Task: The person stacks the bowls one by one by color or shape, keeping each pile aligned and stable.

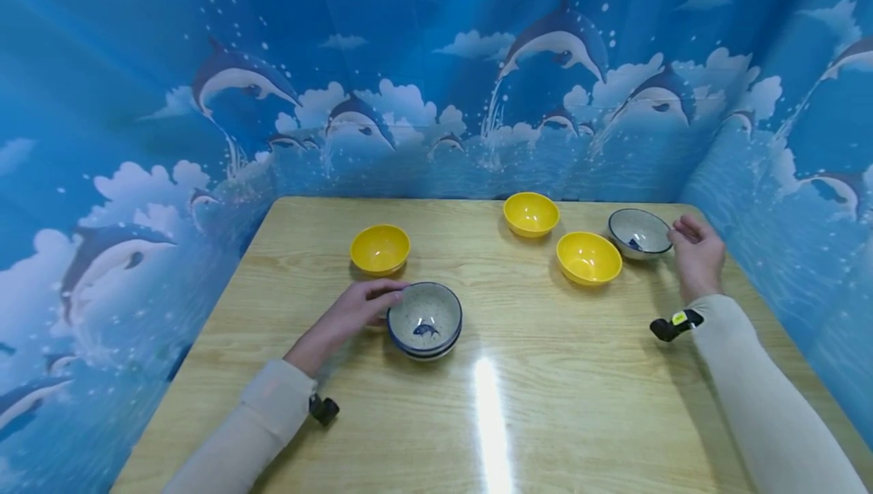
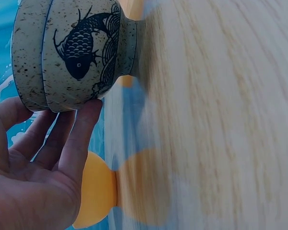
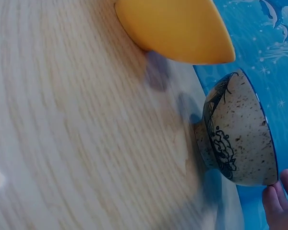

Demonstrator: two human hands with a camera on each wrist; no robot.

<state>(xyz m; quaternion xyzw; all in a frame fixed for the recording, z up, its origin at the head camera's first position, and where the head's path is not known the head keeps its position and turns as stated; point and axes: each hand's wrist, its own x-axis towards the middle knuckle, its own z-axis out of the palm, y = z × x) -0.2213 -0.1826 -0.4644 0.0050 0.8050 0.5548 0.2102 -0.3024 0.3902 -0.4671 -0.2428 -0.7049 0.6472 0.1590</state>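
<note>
Toward the middle of the table, a stack of speckled grey bowls (image 1: 424, 320) with dark blue rims stands upright; a fish is painted on the side. My left hand (image 1: 364, 308) holds the stack at its left edge, thumb by the rim and fingertips against the outer wall (image 2: 81, 62). How many bowls are nested is unclear. At the back right, my right hand (image 1: 699, 255) pinches the right rim of a single speckled bowl (image 1: 639, 233). That bowl's fish-patterned outside (image 3: 240, 132) shows in the right wrist view, where part of the hand is cut off.
Two yellow bowls, one at the back (image 1: 531, 214) and one nearer (image 1: 589, 258), stand left of the single speckled bowl. A third yellow bowl (image 1: 380, 249) is just behind my left hand. Dolphin-printed curtains (image 1: 436, 70) border the wooden table (image 1: 566, 388) at the back and sides.
</note>
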